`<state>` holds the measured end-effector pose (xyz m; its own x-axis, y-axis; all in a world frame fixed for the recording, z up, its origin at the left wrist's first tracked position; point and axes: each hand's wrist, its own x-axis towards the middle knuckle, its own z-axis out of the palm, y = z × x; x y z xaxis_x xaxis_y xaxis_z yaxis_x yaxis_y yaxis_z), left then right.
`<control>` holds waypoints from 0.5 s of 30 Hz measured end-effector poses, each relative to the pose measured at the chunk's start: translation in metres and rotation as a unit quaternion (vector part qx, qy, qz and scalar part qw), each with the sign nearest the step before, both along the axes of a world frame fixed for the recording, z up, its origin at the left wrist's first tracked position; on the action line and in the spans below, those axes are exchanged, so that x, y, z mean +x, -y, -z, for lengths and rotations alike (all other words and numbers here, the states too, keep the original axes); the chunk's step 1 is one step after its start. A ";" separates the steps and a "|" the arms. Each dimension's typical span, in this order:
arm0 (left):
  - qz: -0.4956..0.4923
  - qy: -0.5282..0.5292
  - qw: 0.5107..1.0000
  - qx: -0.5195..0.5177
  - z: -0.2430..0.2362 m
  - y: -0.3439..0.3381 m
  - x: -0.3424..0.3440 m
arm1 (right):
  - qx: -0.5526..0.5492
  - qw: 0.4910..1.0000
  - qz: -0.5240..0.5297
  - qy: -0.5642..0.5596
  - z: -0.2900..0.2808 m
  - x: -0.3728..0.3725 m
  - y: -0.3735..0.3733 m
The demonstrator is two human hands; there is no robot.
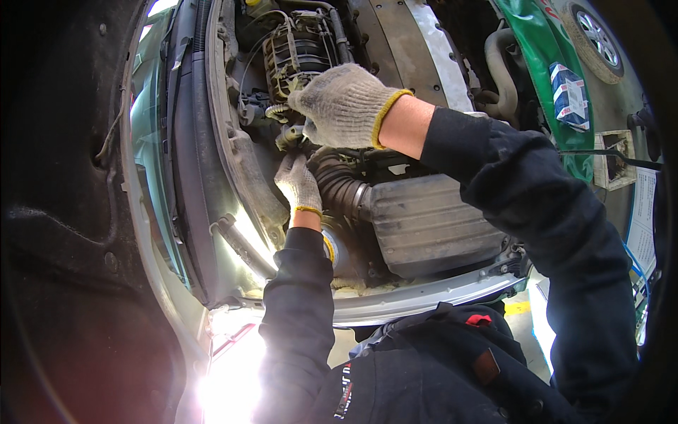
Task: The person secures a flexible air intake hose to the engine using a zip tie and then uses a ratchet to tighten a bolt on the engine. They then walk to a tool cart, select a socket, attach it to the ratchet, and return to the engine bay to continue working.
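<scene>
we crowd both gloved hands, right hand (pixel 344 106) and left hand (pixel 298 182), grips hidden, around a small fitting (pixel 291 134) above the ribbed intake hose (pixel 339 187), where it could slip into the engine bay.

Two gloved hands work inside a car: left hand (pixel 299 182) beside the ribbed hose (pixel 340 187), right hand (pixel 344 106) just above.

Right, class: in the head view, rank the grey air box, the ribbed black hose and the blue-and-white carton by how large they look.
1. Air box: plainly largest.
2. Hose: partly hidden by the left hand.
3. Carton: looks smallest, but it lies farther off, so its true size is unsure.
</scene>
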<state>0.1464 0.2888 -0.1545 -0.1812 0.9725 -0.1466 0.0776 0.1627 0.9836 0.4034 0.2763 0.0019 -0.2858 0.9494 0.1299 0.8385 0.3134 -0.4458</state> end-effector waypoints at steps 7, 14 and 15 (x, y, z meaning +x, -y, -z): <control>0.006 -0.010 1.000 -0.007 -0.009 0.003 0.004 | -0.005 1.000 0.011 0.002 0.005 0.000 0.001; -0.011 -0.023 1.000 -0.017 -0.015 0.006 0.011 | 0.009 1.000 0.026 -0.013 0.008 -0.003 0.007; -0.009 -0.021 1.000 -0.015 -0.015 0.006 0.011 | 0.019 0.999 0.025 -0.014 0.008 -0.003 0.007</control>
